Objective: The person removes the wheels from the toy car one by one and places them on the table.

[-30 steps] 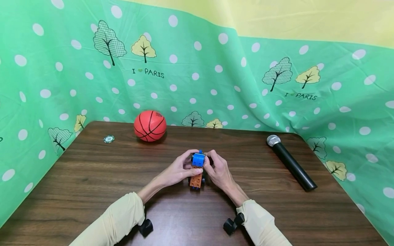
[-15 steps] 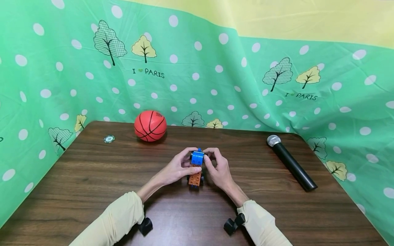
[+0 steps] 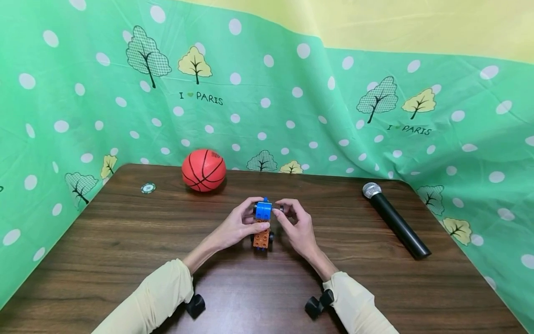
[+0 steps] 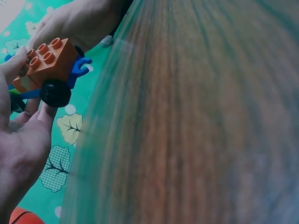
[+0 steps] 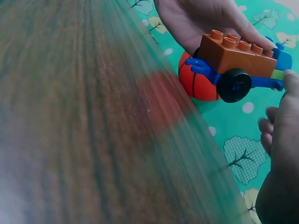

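In the head view the toy car (image 3: 263,222) is lifted above the surface (image 3: 125,241), long axis from 12 to 6 o'clock; the left hand (image 3: 235,227) clamps it from 9 o'clock. In the left wrist view its fingers (image 4: 14,65) curl on the orange brick. In the right wrist view the right hand (image 5: 280,140) pinches the car's far end.

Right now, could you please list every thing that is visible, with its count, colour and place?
toy car: 1, orange and blue bricks, black wheels, held above the table centre
ball: 1, orange-red, far left of table
token: 1, green and white, far left, left of the ball
microphone: 1, black with silver head, right side
table: 1, dark brown wood
cloth: 1, green, dotted, behind
left hand: grips the car
right hand: fingers pinch the car
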Action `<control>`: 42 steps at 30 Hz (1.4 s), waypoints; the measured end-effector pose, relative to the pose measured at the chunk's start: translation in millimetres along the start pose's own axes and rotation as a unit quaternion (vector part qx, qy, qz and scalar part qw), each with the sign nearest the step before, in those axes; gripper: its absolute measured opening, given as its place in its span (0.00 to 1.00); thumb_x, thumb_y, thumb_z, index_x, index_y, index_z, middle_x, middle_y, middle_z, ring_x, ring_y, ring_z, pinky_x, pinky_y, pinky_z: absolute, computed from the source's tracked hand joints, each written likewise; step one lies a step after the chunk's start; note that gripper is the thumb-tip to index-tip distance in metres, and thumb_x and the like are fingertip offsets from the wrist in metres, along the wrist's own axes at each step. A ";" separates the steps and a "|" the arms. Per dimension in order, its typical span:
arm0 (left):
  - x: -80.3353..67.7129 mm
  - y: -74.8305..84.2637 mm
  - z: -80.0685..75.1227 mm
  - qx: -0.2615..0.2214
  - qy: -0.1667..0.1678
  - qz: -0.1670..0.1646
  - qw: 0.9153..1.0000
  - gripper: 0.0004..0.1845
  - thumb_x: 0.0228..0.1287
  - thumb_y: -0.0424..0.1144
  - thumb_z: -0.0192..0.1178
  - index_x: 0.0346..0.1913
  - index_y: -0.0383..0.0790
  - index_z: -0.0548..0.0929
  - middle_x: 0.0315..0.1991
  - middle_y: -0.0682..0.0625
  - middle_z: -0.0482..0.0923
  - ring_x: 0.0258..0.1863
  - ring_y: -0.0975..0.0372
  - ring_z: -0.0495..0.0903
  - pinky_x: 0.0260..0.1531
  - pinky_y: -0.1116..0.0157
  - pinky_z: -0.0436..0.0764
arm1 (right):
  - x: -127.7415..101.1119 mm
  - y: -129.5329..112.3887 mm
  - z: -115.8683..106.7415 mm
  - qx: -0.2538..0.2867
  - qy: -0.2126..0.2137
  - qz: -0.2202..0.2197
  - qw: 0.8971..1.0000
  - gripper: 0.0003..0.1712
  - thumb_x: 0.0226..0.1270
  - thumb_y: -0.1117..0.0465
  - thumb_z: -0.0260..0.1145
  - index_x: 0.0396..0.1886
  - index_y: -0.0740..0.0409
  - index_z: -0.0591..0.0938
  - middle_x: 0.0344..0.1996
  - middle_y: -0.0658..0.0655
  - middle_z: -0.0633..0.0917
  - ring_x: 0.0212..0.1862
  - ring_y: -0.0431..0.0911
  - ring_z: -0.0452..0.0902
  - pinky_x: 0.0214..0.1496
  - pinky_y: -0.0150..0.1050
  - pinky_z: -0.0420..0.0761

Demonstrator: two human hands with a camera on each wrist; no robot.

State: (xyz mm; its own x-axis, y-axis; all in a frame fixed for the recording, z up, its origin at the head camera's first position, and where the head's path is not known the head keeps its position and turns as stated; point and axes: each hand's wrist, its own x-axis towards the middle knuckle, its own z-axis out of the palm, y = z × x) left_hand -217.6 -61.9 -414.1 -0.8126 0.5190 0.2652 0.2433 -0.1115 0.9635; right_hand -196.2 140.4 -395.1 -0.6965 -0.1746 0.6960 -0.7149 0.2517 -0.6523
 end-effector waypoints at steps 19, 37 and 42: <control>-3.7 -4.6 -4.9 -0.002 0.041 -0.001 0.999 0.32 0.69 0.26 0.65 0.71 0.31 0.64 0.58 0.30 0.77 0.53 0.46 0.83 0.51 0.57 0.84 | -9.7 61.2 -15.8 -0.129 -0.063 0.041 0.989 0.16 0.73 0.67 0.68 0.57 0.65 0.79 0.33 0.53 0.82 0.34 0.44 0.78 0.35 0.43 0.81; -1.9 -2.9 -5.4 0.003 0.042 -0.003 0.999 0.31 0.69 0.28 0.66 0.71 0.32 0.65 0.58 0.31 0.77 0.53 0.47 0.83 0.51 0.56 0.84 | -0.6 78.7 -22.4 -0.298 -0.120 0.062 0.945 0.14 0.66 0.60 0.74 0.46 0.61 0.81 0.29 0.53 0.77 0.33 0.47 0.72 0.35 0.44 0.76; -0.9 -2.2 -5.4 0.007 0.041 -0.002 0.999 0.31 0.69 0.28 0.66 0.71 0.33 0.65 0.59 0.31 0.76 0.54 0.47 0.83 0.52 0.56 0.83 | 0.8 80.5 -21.1 -0.309 -0.132 0.067 0.939 0.16 0.66 0.59 0.76 0.46 0.63 0.83 0.31 0.54 0.78 0.34 0.49 0.73 0.37 0.46 0.77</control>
State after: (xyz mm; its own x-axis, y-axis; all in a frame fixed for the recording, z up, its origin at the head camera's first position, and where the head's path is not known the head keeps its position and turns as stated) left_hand -220.3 -66.7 -416.3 -0.8538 0.4488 0.2639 0.2468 -0.0973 0.9642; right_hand -253.0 180.7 -440.7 -0.8265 -0.3111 0.4691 -0.5045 0.7790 -0.3722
